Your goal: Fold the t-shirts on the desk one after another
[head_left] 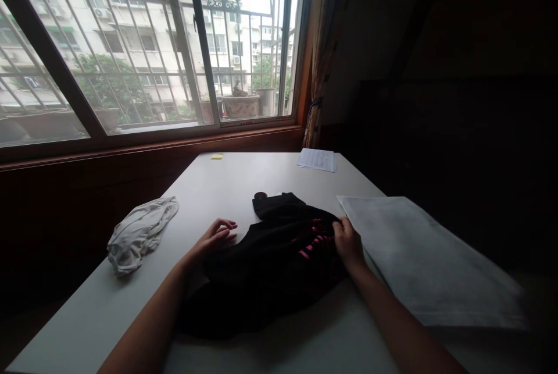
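Observation:
A black garment with pink print [270, 263] lies rumpled across the middle of the white table [244, 176]. My right hand [347, 243] pinches its right edge, close to the pink marks. On the other side, my left hand [217, 235] is held just left of the garment with its fingers loosely curved and apart, and nothing shows in it. Part of the cloth is bunched in dark folds near my left forearm. Behind the garment's far end, a small dark round object [260, 195] is partly hidden.
A crumpled white cloth [142, 234] lies at the table's left edge. Along the right side a large pale sheet [427, 263] overhangs the edge. Printed papers [317, 160] and a yellow sticky note [217, 156] lie at the far end, below a barred window [152, 42].

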Tool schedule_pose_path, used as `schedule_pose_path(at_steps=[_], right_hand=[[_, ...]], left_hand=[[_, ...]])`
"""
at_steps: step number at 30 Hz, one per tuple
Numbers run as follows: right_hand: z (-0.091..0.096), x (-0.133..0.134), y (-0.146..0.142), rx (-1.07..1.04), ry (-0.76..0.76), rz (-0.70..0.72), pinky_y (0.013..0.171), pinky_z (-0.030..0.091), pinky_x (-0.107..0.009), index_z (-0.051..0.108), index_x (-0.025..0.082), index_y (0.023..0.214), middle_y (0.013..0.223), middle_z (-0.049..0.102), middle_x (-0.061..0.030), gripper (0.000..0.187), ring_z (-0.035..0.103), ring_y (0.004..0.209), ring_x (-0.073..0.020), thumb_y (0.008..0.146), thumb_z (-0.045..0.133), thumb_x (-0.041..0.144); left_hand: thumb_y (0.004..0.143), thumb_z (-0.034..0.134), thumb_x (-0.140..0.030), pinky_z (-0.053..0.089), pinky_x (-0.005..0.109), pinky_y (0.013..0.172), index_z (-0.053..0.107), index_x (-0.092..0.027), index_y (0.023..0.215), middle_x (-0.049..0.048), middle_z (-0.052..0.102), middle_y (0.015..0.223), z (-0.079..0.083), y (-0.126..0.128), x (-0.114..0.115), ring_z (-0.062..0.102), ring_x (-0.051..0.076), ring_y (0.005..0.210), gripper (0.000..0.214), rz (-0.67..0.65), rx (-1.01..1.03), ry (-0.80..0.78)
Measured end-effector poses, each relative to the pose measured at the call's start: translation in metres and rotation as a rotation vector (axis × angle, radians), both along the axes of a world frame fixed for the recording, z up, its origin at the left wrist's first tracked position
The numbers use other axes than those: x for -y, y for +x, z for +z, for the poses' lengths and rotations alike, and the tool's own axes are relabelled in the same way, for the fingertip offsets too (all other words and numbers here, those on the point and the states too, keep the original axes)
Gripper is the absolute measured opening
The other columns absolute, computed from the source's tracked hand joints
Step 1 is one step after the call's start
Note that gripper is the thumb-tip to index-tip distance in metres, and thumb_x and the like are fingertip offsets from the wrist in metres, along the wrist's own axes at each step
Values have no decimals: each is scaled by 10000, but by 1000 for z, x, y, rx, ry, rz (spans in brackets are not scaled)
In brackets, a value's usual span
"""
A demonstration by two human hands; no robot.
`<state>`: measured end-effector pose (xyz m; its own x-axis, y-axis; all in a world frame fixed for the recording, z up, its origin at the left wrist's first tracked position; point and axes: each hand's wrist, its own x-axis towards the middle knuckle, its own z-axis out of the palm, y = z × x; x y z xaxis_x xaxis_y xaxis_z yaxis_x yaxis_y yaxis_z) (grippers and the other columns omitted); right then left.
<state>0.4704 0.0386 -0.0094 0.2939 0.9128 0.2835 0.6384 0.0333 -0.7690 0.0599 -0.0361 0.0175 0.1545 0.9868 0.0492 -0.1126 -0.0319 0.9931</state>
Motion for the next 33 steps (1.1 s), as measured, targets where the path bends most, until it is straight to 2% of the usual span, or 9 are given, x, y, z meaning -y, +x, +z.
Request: schedule_pose_path(at_steps=[2, 5, 10, 14, 21, 25, 29, 33], right_hand=[[0, 1, 0, -34, 25, -19, 716, 464, -349, 604, 244, 948, 894, 711, -71, 305, 648, 814, -269, 910, 394, 461], [0, 4, -2, -32, 69, -19, 797, 487, -376, 613, 230, 1002, 982, 723, -99, 344, 664, 909, -292, 889, 406, 481], [0, 7, -7, 10, 116, 37, 874, 501, -392, 621, 223, 1048, 1053, 732, -114, 351, 674, 998, -300, 890, 447, 484], [-1, 8, -9, 67, 133, 60, 847, 513, -395, 630, 212, 1052, 1021, 740, -125, 351, 689, 952, -299, 906, 445, 472], [1, 14, -10, 75, 120, 98, 864, 530, -401, 624, 226, 1052, 1027, 745, -107, 320, 703, 960, -285, 924, 440, 455], [1, 23, -9, 66, 97, 100, 903, 533, -422, 621, 229, 1093, 1076, 747, -108, 319, 705, 1006, -290, 924, 462, 448], [-1, 33, -6, 10, 96, 109, 924, 544, -404, 568, 240, 1238, 1189, 725, -95, 380, 698, 1077, -273, 916, 512, 435], [-1, 41, -2, 17, 97, 111, 932, 555, -402, 444, 265, 1419, 1288, 689, -81, 532, 683, 1136, -268, 916, 542, 408]], left_hand=[[835, 761, -529, 463, 471, 1106, 642, -237, 997, 93, 582, 1349, 3, 1, 2, 529, 315, 1364, 354, -27, 13, -34], [820, 794, -480, 489, 463, 1068, 655, -244, 1047, 98, 610, 1328, 7, 1, 3, 570, 314, 1310, 356, -68, -88, -52], [854, 762, -465, 495, 422, 1047, 693, -234, 1062, 82, 671, 1159, 7, 5, 3, 619, 268, 1180, 319, -120, -274, 71], [888, 716, -483, 512, 416, 1026, 706, -218, 1055, 86, 656, 1147, 7, 8, 2, 624, 253, 1121, 313, -152, -329, 140], [907, 646, -550, 543, 394, 940, 708, -204, 992, 89, 663, 1054, 17, 11, 4, 643, 250, 1028, 362, -68, -460, 181], [907, 641, -560, 555, 394, 917, 700, -204, 975, 89, 643, 1064, 18, 14, 5, 643, 245, 1012, 367, -30, -446, 197], [907, 661, -533, 542, 403, 970, 691, -214, 1034, 88, 620, 1120, 13, 16, 5, 641, 243, 1064, 344, -55, -450, 192], [900, 680, -514, 500, 468, 1021, 688, -253, 1160, 99, 616, 1186, 10, 20, 5, 600, 273, 1105, 369, -129, -665, 264]])
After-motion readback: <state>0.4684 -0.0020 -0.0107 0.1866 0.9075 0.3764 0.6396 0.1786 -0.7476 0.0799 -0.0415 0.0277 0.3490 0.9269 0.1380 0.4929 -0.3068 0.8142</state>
